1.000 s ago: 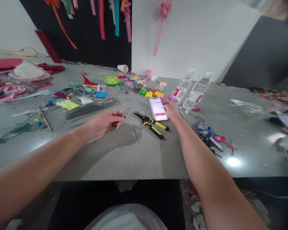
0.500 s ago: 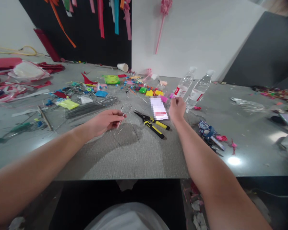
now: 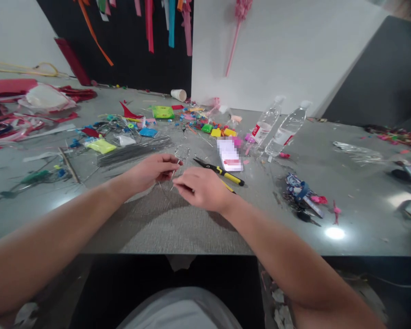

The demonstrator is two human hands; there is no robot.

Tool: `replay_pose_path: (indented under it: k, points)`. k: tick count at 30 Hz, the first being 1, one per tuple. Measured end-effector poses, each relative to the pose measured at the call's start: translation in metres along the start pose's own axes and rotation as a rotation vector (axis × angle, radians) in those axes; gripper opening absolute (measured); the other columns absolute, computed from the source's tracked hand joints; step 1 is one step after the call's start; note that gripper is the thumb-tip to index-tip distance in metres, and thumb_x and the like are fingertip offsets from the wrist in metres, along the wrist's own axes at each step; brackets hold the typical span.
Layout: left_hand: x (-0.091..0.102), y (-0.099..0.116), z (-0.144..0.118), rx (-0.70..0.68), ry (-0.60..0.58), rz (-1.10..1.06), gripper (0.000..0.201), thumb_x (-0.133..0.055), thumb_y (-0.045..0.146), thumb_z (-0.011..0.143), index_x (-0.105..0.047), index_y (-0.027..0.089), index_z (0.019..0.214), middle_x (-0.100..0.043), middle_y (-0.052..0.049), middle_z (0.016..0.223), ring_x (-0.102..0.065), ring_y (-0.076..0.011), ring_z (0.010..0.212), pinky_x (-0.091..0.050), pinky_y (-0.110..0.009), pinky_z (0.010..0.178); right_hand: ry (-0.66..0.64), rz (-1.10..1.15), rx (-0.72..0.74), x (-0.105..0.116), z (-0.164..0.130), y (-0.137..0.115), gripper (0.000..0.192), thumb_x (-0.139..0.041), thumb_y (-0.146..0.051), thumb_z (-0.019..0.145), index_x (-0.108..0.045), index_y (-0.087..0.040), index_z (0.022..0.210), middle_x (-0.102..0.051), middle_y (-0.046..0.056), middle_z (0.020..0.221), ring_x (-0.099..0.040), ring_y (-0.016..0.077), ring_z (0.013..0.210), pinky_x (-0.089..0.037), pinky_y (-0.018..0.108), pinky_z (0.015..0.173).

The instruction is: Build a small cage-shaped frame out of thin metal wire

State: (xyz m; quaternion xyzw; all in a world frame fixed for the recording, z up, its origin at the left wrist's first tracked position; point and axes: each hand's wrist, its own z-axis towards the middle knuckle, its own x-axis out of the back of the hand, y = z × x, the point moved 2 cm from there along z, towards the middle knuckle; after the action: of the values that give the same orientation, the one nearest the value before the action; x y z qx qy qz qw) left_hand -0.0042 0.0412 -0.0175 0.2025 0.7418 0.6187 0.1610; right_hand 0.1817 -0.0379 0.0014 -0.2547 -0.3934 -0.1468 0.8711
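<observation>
My left hand [image 3: 150, 171] pinches a thin bent wire piece [image 3: 180, 152] above a grey mat [image 3: 178, 214]. My right hand [image 3: 202, 187] hovers just right of it, fingers loosely curled and pointing toward the wire; whether it touches the wire I cannot tell. Behind my right hand lie black-and-yellow pliers [image 3: 222, 172], partly hidden by it. A phone [image 3: 229, 154] with a lit screen lies flat beyond the pliers.
A bundle of straight grey wires [image 3: 133, 153] lies left of centre. Two clear water bottles [image 3: 277, 128] stand at the right. Coloured scraps and small bags [image 3: 192, 121] litter the far table. A keychain cluster [image 3: 303, 192] lies right. Ribbons hang on the black wall.
My right hand left the spot beside the phone and the bottles and swung back left, over the pliers, to the wire. My left hand stayed put.
</observation>
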Motion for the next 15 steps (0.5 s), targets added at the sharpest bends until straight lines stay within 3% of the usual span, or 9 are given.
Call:
replay_pose_path:
  k: [3,9,15]
  points:
    - [0.001,0.0,0.001,-0.012,-0.001,0.009,0.022,-0.078,0.03,0.081,-0.073,0.018,0.098,-0.06,0.0,0.079,-0.053,-0.0108,0.067,-0.04,-0.024,0.061,-0.013,-0.027,-0.047,0.004,-0.003,0.008,0.02,-0.048,-0.026,0.102,-0.067,-0.024,0.099,-0.075,0.004,0.095,-0.066,0.0193,0.088,-0.048,0.033,0.083]
    - [-0.003,0.005,-0.002,-0.034,0.003,0.017,0.019,-0.076,0.03,0.082,-0.072,0.017,0.096,-0.058,0.0,0.075,-0.051,-0.0114,0.066,-0.038,-0.026,0.062,0.196,-0.052,-0.284,0.023,-0.011,0.036,0.016,-0.053,-0.029,0.099,-0.066,-0.022,0.093,-0.066,0.0,0.073,-0.059,0.0156,0.067,-0.042,0.031,0.067]
    - [-0.001,0.005,-0.001,-0.023,0.013,0.041,0.019,-0.075,0.03,0.082,-0.071,0.018,0.095,-0.057,0.0,0.075,-0.05,-0.0119,0.066,-0.039,-0.026,0.063,0.109,-0.05,-0.243,0.014,-0.009,0.027,0.015,-0.052,-0.029,0.099,-0.065,-0.023,0.094,-0.067,0.001,0.077,-0.059,0.0165,0.072,-0.043,0.032,0.071]
